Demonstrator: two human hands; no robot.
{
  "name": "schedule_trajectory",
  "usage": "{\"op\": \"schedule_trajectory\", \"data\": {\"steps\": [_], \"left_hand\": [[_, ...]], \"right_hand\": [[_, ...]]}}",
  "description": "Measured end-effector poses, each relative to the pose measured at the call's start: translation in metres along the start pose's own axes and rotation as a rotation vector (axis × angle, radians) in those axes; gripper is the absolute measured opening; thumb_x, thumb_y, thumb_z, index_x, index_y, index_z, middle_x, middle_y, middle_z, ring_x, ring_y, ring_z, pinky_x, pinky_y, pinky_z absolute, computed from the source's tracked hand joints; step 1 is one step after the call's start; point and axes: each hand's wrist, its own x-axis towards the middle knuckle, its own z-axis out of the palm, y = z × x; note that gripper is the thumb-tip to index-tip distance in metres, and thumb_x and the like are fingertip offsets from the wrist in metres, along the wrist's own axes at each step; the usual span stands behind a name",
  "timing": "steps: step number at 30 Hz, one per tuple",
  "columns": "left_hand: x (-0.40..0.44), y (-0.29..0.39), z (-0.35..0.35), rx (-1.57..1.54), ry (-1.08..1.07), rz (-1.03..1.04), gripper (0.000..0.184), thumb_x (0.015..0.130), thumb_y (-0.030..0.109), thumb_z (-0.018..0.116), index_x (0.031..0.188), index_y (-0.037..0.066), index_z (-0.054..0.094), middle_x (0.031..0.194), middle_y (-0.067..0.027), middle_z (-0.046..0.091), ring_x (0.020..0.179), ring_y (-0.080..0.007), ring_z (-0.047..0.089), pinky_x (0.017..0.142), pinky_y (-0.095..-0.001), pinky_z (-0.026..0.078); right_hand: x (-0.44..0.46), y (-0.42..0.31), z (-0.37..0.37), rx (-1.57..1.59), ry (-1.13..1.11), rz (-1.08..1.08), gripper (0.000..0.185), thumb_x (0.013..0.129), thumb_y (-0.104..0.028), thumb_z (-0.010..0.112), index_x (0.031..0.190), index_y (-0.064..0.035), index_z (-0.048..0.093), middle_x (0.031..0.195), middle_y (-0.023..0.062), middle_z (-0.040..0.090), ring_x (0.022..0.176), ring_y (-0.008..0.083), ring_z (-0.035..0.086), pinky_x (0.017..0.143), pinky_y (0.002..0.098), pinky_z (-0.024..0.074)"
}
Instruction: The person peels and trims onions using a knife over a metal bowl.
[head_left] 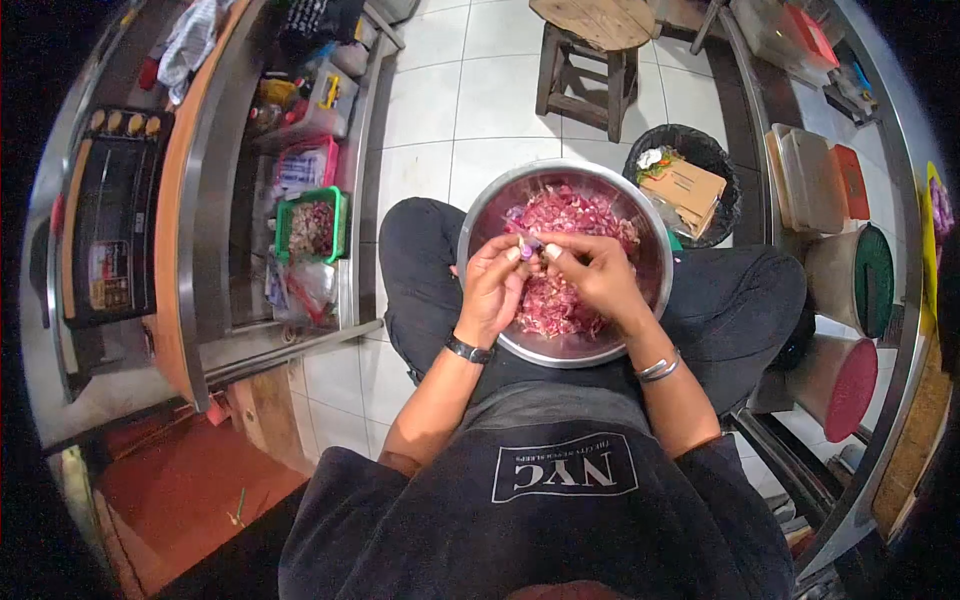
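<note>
A steel bowl (655,300) rests on my lap, filled with reddish-purple shallots (565,300) and bits of pale root and skin. Above the bowl's near-left half, my left hand (490,295) pinches a small purple shallot (527,248) between thumb and fingers. From the other side my right hand (605,280) has its thumb and forefinger closed on the same shallot. The fingertips of both hands almost meet around it, so part of it is hidden.
Beyond the bowl to the right stands a black-lined bin (722,165) with cardboard inside. A wooden stool (590,60) is farther ahead. To the left, a shelf holds a green basket (338,225); at right are lidded tubs (840,390). White tiles (420,100) cover the floor.
</note>
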Motion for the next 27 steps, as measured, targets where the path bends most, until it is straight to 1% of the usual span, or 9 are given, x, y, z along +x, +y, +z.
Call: {"op": "schedule_trajectory", "data": {"steps": [2,4,5,12,13,16,18,24,27], "left_hand": [[-0.001,0.002,0.001,-0.016,0.002,-0.019,0.021,0.100,0.009,0.061,0.119,0.002,0.066,0.107,-0.0083,0.072,0.095,-0.0190,0.069,0.089,-0.0339,0.055],[-0.002,0.001,0.001,-0.013,0.005,-0.010,0.022,0.100,0.010,0.061,0.119,0.002,0.067,0.106,-0.0082,0.072,0.094,-0.0189,0.069,0.088,-0.0333,0.055],[-0.001,0.002,0.000,-0.016,0.000,-0.016,0.022,0.099,0.010,0.062,0.120,0.002,0.067,0.106,-0.0080,0.072,0.095,-0.0186,0.068,0.089,-0.0331,0.055],[0.000,-0.003,-0.002,0.037,-0.010,0.011,0.026,0.097,0.008,0.067,0.123,0.002,0.065,0.108,-0.0083,0.071,0.095,-0.0180,0.067,0.089,-0.0320,0.054],[0.001,-0.002,-0.002,-0.030,-0.014,0.004,0.024,0.098,0.003,0.063,0.122,0.002,0.065,0.110,-0.0108,0.071,0.094,-0.0204,0.068,0.085,-0.0353,0.057],[0.000,0.000,-0.005,-0.082,-0.005,-0.046,0.022,0.099,0.004,0.062,0.121,0.002,0.065,0.111,-0.0115,0.071,0.095,-0.0212,0.069,0.085,-0.0363,0.058],[0.000,0.001,-0.005,-0.100,-0.014,-0.060,0.021,0.099,0.004,0.061,0.120,0.001,0.065,0.112,-0.0122,0.071,0.097,-0.0219,0.069,0.086,-0.0371,0.058],[-0.001,0.001,-0.003,-0.090,0.018,-0.058,0.022,0.097,0.002,0.063,0.119,0.001,0.065,0.111,-0.0117,0.071,0.097,-0.0219,0.069,0.091,-0.0377,0.056],[-0.001,0.001,-0.001,-0.080,0.044,-0.019,0.023,0.095,0.000,0.063,0.118,0.002,0.065,0.111,-0.0117,0.071,0.097,-0.0214,0.068,0.093,-0.0368,0.055]], "right_hand": [[0.000,-0.003,0.002,-0.010,0.030,0.002,0.028,0.099,-0.011,0.066,0.124,0.0011,0.071,0.104,0.0071,0.075,0.084,0.0083,0.066,0.075,0.0227,0.0529],[0.000,-0.004,0.001,-0.061,0.063,0.037,0.027,0.100,-0.011,0.065,0.124,0.0006,0.071,0.098,0.0049,0.074,0.081,0.0069,0.063,0.070,0.0227,0.0508],[0.001,0.002,0.001,-0.058,0.080,0.047,0.026,0.099,-0.012,0.066,0.123,-0.0013,0.072,0.091,0.0025,0.072,0.078,0.0066,0.060,0.069,0.0236,0.0496],[-0.001,0.006,0.000,-0.129,0.076,-0.052,0.025,0.099,-0.014,0.067,0.121,-0.0030,0.073,0.093,0.0034,0.074,0.080,0.0078,0.062,0.072,0.0260,0.0514],[-0.002,0.004,0.001,-0.144,0.084,-0.044,0.026,0.099,-0.014,0.066,0.121,-0.0029,0.073,0.094,0.0041,0.075,0.081,0.0078,0.063,0.073,0.0261,0.0517],[0.000,0.008,0.000,-0.163,0.103,-0.044,0.026,0.100,-0.015,0.066,0.122,-0.0033,0.073,0.095,0.0049,0.075,0.082,0.0075,0.064,0.074,0.0257,0.0523],[0.000,0.009,0.002,-0.099,0.105,-0.031,0.026,0.100,-0.015,0.066,0.122,-0.0033,0.073,0.093,0.0045,0.075,0.078,0.0071,0.063,0.070,0.0252,0.0515],[0.001,0.009,0.004,-0.082,0.123,0.000,0.026,0.100,-0.015,0.065,0.122,-0.0035,0.073,0.087,0.0024,0.073,0.070,0.0055,0.059,0.062,0.0239,0.0474],[0.001,0.011,0.002,-0.137,0.130,-0.005,0.026,0.099,-0.016,0.065,0.121,-0.0032,0.074,0.086,0.0028,0.073,0.071,0.0064,0.060,0.063,0.0248,0.0484]]}}
